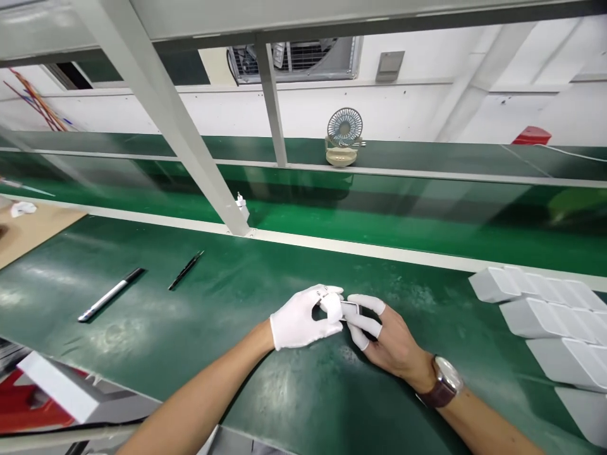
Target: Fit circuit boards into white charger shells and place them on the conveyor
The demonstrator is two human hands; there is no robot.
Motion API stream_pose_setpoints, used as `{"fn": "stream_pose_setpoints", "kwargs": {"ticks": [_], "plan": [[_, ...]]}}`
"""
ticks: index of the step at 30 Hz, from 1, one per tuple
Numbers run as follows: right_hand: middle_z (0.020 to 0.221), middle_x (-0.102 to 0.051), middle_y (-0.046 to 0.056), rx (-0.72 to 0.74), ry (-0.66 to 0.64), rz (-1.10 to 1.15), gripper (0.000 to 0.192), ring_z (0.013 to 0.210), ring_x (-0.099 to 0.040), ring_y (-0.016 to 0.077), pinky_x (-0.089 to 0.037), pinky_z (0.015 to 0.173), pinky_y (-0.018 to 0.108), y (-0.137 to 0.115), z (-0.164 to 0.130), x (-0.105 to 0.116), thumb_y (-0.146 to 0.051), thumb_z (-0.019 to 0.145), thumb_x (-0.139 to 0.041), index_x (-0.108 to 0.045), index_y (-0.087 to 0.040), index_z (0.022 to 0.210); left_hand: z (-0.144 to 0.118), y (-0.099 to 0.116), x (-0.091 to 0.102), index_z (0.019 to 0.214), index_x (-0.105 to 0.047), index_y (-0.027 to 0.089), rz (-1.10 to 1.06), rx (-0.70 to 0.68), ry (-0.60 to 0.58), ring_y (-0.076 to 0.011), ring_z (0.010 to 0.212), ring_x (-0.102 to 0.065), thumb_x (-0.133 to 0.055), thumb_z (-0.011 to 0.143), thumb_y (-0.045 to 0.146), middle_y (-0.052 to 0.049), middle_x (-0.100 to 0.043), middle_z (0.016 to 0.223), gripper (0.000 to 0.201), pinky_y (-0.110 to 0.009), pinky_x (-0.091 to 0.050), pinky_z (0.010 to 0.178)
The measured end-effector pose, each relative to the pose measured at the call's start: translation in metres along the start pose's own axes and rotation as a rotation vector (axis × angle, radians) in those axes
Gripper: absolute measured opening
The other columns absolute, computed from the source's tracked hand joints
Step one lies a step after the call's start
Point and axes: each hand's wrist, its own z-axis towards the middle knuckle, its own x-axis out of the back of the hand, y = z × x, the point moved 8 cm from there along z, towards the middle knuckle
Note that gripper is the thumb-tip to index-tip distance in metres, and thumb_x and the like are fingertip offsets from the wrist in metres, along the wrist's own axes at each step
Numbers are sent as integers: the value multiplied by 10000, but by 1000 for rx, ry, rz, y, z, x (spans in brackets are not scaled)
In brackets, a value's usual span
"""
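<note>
The largest is the green surface (pixel 227 297) in front of you. On its right side stand rows of white boxes (pixel 557 360). Your gloved left hand (pixel 298 319) and your right hand (pixel 396 341) are close together near the middle. To the left lie a marker (pixel 111 296) and, beyond it, black tweezers (pixel 186 270). The smallest is the white part (pixel 334 306), over the surface, grasped between the fingers of both your hands; I cannot tell if it is one piece.
</note>
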Motion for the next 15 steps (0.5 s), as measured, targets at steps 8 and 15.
{"fn": "stream_pose_setpoints", "kwargs": {"ticks": [8,15], "plan": [[1300,-570,135,-130,-2,146,337,1122,-643,219,-582,915,372,11,1,-8,-114,937,-545,-567,-232,1251,5,-6,-1,923,-676,211,168,29,88,-160,807,-621,-751,801,373,-9,-654,921,216,-281,-501,748],[1386,-529,164,-174,85,54,494,1292,-537,281,-506,1061,482,16,2,-1,-167,957,-548,-430,-194,1436,14,-9,24,916,-697,201,191,125,300,-143,708,-578,-733,799,447,12,-632,813,274,-268,-479,670]]}}
